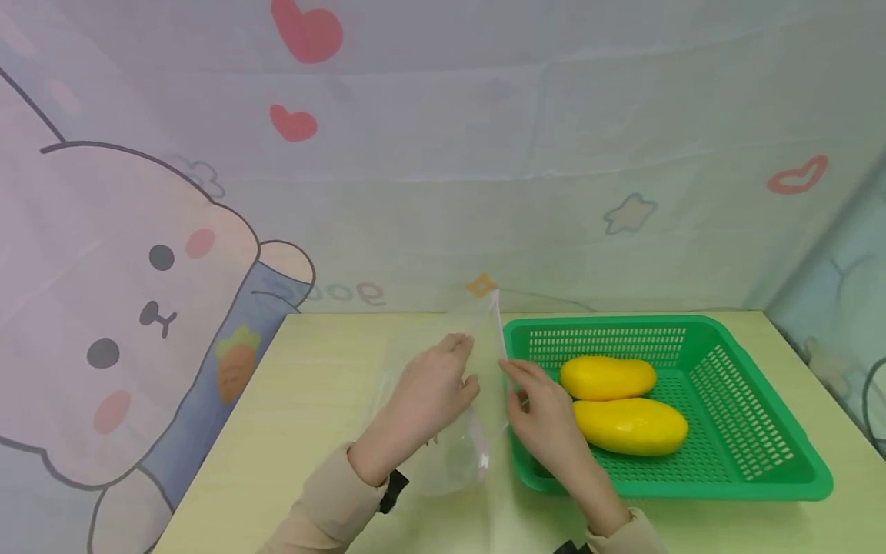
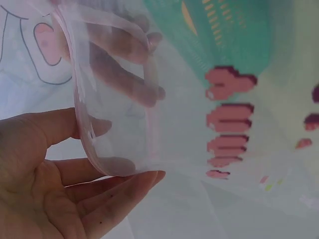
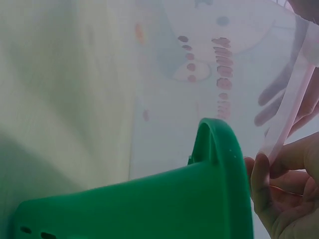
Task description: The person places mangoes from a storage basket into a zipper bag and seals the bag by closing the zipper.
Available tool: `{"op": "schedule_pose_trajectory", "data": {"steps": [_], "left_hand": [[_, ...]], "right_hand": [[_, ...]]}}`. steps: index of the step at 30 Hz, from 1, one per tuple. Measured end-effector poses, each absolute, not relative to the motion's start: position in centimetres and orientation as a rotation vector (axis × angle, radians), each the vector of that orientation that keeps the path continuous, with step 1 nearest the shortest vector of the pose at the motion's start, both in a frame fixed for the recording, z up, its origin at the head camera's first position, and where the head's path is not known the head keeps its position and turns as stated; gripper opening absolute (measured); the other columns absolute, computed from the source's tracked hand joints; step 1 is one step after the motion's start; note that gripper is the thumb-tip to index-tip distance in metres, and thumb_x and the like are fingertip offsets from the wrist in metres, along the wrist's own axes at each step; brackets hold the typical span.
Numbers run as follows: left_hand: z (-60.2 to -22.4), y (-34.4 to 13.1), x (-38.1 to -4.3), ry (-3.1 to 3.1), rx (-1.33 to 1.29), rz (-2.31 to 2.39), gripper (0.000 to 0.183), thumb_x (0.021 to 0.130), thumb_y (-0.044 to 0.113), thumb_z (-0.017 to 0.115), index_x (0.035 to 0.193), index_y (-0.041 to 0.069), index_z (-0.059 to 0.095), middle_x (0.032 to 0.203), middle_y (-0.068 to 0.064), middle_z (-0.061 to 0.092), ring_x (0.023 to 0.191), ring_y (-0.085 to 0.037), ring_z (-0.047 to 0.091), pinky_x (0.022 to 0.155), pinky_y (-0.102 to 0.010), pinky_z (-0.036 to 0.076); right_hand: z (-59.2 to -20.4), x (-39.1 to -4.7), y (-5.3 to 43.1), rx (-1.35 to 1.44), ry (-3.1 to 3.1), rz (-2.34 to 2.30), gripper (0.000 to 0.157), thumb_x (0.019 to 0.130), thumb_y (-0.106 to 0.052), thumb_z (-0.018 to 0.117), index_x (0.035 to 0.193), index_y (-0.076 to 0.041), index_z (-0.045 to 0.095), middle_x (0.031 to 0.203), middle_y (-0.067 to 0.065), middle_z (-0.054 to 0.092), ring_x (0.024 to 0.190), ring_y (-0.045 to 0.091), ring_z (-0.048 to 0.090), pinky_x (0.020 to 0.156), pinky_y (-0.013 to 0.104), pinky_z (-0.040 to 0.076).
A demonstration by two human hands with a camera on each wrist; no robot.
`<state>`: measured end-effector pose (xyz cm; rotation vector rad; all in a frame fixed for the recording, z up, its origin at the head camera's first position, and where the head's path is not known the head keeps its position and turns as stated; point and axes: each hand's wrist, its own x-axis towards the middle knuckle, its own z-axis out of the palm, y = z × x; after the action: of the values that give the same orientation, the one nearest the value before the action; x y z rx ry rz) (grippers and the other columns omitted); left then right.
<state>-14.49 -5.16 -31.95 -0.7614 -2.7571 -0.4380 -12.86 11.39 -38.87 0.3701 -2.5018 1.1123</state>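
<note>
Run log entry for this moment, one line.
left hand: grips clear bag | right hand: pinches its edge | green basket: beside bag | two yellow fruits: inside basket

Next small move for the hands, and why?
Probably spread the clear bag wider at its mouth: the left hand and right hand both hold its edge, it looks empty, and two bulky yellow fruits lie in the green basket alongside.

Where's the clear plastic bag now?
In the head view, the clear plastic bag is held by the left hand and right hand, just left of the green basket.
</note>
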Motion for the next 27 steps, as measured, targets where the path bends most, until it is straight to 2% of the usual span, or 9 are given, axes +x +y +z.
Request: {"op": "schedule_pose_trajectory", "data": {"steps": [4, 6, 8, 11, 13, 14, 19, 24, 27], "left_hand": [[-31.4, -5.6, -14.6, -2.746, -0.756, -0.434, 0.046, 0.086, 0.017, 0.067, 0.126, -0.004, 0.060, 0.127, -0.017, 0.063, 0.064, -0.018, 0.067, 0.066, -0.033, 0.057], [-31.2, -5.8, -14.7, -2.734, -0.753, -0.446, 0.046, 0.086, 0.020, 0.068, 0.125, -0.003, 0.061, 0.126, -0.015, 0.063, 0.062, -0.019, 0.067, 0.066, -0.033, 0.057], [-31.0, -6.0, -14.8, -2.723, -0.755, -0.466, 0.045, 0.086, 0.021, 0.068, 0.124, -0.002, 0.062, 0.126, -0.015, 0.064, 0.064, -0.022, 0.069, 0.068, -0.034, 0.057], [-30.6, -6.4, -14.9, -2.707, -0.755, -0.500, 0.045, 0.086, 0.023, 0.069, 0.123, -0.001, 0.063, 0.125, -0.014, 0.065, 0.079, -0.029, 0.071, 0.076, -0.038, 0.058], [-30.4, -6.6, -15.0, -2.709, -0.747, -0.518, 0.044, 0.086, 0.023, 0.069, 0.123, -0.001, 0.063, 0.125, -0.014, 0.064, 0.082, -0.030, 0.071, 0.076, -0.038, 0.057], [-30.2, -6.6, -15.0, -2.708, -0.739, -0.522, 0.044, 0.086, 0.023, 0.069, 0.123, 0.000, 0.064, 0.126, -0.014, 0.064, 0.083, -0.030, 0.071, 0.076, -0.038, 0.057], [-29.8, -7.0, -15.2, -2.726, -0.686, -0.536, 0.040, 0.085, 0.017, 0.065, 0.121, -0.001, 0.064, 0.126, -0.014, 0.064, 0.068, -0.027, 0.069, 0.066, -0.035, 0.055], [-29.6, -7.2, -15.5, -2.717, -0.641, -0.542, 0.036, 0.084, 0.011, 0.063, 0.117, -0.002, 0.067, 0.123, -0.016, 0.065, 0.073, -0.024, 0.069, 0.069, -0.034, 0.055], [-29.7, -7.5, -15.8, -2.720, -0.627, -0.559, 0.034, 0.083, 0.007, 0.061, 0.114, -0.003, 0.068, 0.122, -0.016, 0.066, 0.062, -0.018, 0.065, 0.059, -0.029, 0.050]], "right_hand": [[-38.5, -12.9, 11.7, 0.374, -2.494, 1.098, 0.039, 0.083, 0.007, 0.060, 0.121, 0.001, 0.065, 0.122, 0.014, 0.064, 0.074, 0.014, 0.062, 0.063, 0.020, 0.053], [-38.3, -13.0, 11.9, 0.377, -2.496, 1.099, 0.039, 0.083, 0.007, 0.060, 0.121, 0.001, 0.065, 0.122, 0.014, 0.064, 0.074, 0.014, 0.061, 0.063, 0.021, 0.053], [-38.1, -13.0, 12.1, 0.385, -2.500, 1.106, 0.040, 0.083, 0.008, 0.059, 0.122, 0.002, 0.064, 0.122, 0.014, 0.063, 0.074, 0.014, 0.059, 0.063, 0.021, 0.053], [-37.7, -13.0, 12.4, 0.400, -2.506, 1.100, 0.041, 0.082, 0.008, 0.058, 0.123, 0.002, 0.063, 0.122, 0.015, 0.062, 0.073, 0.013, 0.058, 0.063, 0.021, 0.052], [-37.5, -13.0, 12.5, 0.402, -2.512, 1.088, 0.042, 0.082, 0.008, 0.057, 0.123, 0.002, 0.063, 0.122, 0.014, 0.062, 0.071, 0.013, 0.056, 0.061, 0.019, 0.050], [-37.5, -13.1, 12.6, 0.399, -2.516, 1.083, 0.042, 0.082, 0.008, 0.057, 0.124, 0.002, 0.063, 0.122, 0.014, 0.062, 0.071, 0.012, 0.056, 0.060, 0.019, 0.050], [-37.3, -13.1, 12.9, 0.371, -2.546, 1.095, 0.044, 0.082, 0.007, 0.056, 0.126, 0.001, 0.062, 0.122, 0.013, 0.061, 0.065, 0.010, 0.050, 0.055, 0.018, 0.044], [-37.2, -13.1, 13.3, 0.358, -2.583, 1.102, 0.047, 0.081, 0.006, 0.055, 0.128, -0.001, 0.061, 0.121, 0.013, 0.060, 0.058, 0.008, 0.041, 0.051, 0.020, 0.038], [-37.1, -13.1, 13.5, 0.351, -2.607, 1.085, 0.049, 0.081, 0.006, 0.055, 0.128, -0.001, 0.060, 0.121, 0.013, 0.059, 0.056, 0.006, 0.038, 0.050, 0.019, 0.036]]}}
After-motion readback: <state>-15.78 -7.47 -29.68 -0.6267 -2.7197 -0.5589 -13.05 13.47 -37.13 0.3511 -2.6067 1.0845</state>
